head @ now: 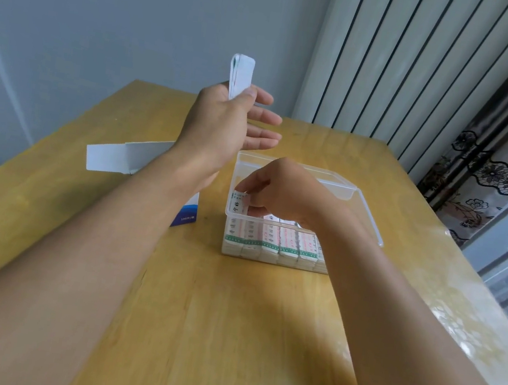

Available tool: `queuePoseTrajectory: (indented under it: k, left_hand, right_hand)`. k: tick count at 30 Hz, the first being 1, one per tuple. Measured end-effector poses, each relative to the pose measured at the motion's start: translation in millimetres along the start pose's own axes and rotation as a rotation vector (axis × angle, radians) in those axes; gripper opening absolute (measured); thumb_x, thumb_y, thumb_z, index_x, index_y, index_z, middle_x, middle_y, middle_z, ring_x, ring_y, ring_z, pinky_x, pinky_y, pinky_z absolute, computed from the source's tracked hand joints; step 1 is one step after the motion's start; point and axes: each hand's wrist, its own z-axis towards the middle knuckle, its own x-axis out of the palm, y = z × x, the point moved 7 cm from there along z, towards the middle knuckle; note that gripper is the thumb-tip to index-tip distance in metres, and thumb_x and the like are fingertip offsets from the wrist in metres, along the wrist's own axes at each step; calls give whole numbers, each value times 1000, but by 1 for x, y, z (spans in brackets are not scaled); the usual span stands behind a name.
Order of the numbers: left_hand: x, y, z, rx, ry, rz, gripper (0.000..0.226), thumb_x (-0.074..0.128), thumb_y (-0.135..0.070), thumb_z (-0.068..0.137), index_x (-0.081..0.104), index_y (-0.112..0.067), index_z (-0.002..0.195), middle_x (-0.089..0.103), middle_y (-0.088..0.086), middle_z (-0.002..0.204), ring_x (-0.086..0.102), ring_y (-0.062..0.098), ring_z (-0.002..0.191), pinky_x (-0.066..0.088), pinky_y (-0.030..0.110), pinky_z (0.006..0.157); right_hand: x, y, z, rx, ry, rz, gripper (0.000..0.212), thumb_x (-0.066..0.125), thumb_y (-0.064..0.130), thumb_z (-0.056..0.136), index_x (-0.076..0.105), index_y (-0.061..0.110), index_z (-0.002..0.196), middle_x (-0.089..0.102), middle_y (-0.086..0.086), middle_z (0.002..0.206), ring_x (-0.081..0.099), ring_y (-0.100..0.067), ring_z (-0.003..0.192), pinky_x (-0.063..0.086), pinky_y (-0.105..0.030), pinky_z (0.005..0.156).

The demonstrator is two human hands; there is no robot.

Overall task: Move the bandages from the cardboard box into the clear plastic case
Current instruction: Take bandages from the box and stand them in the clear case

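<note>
My left hand [223,122] is raised above the table and pinches a small stack of white bandages [240,74] between thumb and forefinger, the other fingers spread. My right hand [278,192] reaches into the clear plastic case [338,184] and pinches a bandage [238,203] at the case's left end. A row of bandages [274,244] with green and pink print stands packed along the case's front wall. The cardboard box [186,212], white and blue, stands left of the case with its white flap [107,157] open, mostly hidden behind my left forearm.
The wooden table [212,317] holds both containers. The case's clear lid [370,215] hangs open to the right. A blue-grey wall is behind, a white radiator [395,59] at the back right, and a patterned curtain [489,179] by the window.
</note>
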Motion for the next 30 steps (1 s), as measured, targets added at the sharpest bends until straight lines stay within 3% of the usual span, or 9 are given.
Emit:
queuePoseTrajectory:
  k: [4, 9, 14, 19, 23, 26, 30]
  left_hand:
    - [0, 0, 0, -3, -2, -4, 31, 36, -20, 111, 63, -6, 107, 75, 14, 96, 77, 28, 79, 63, 42, 82]
    - [1, 2, 0, -21, 11, -20, 30, 37, -19, 110, 63, -4, 109, 75, 15, 96, 77, 28, 80, 63, 42, 81]
    - [1, 4, 1, -50, 19, -62, 29, 39, -18, 110, 64, -3, 110, 75, 16, 97, 77, 30, 81, 63, 41, 81]
    - [4, 7, 0, -86, 44, -120, 27, 41, -17, 109, 63, -2, 109, 74, 19, 98, 77, 33, 83, 63, 40, 79]
    - [4, 9, 0, -100, 45, -139, 26, 42, -17, 109, 63, -2, 107, 74, 19, 98, 77, 33, 83, 63, 38, 78]
    - [5, 10, 0, -119, 67, -165, 26, 43, -16, 109, 63, -1, 109, 74, 20, 98, 76, 35, 84, 63, 38, 77]
    - [8, 13, 1, -161, 100, -201, 19, 51, -15, 106, 61, 0, 112, 73, 21, 99, 76, 35, 86, 63, 37, 76]
  right_hand:
    - [-3, 9, -3, -55, -74, -162, 30, 68, 1, 89, 78, 20, 110, 78, -2, 95, 74, -19, 85, 60, -37, 87]
    - [-3, 11, -4, -60, -54, -270, 29, 71, 8, 91, 76, 21, 116, 76, 2, 110, 69, -16, 102, 56, -35, 95]
    - [-15, 13, -1, -139, -168, -224, 27, 72, 5, 90, 77, 20, 111, 78, 4, 99, 64, -16, 111, 54, -36, 97]
    - [-13, 13, -3, -154, -126, -263, 33, 71, -1, 87, 78, 23, 109, 77, 7, 91, 71, -6, 86, 59, -31, 87]
    - [-14, 13, -7, -142, -74, -338, 33, 88, 5, 71, 76, 26, 94, 74, 8, 88, 68, -9, 81, 56, -27, 77]
    - [-12, 11, -8, -113, -69, -419, 31, 77, 1, 76, 67, 31, 73, 71, 6, 81, 64, -13, 74, 57, -30, 69]
    - [-7, 9, -6, -95, -50, -419, 29, 75, 6, 76, 64, 31, 68, 69, 7, 79, 65, -14, 71, 57, -30, 66]
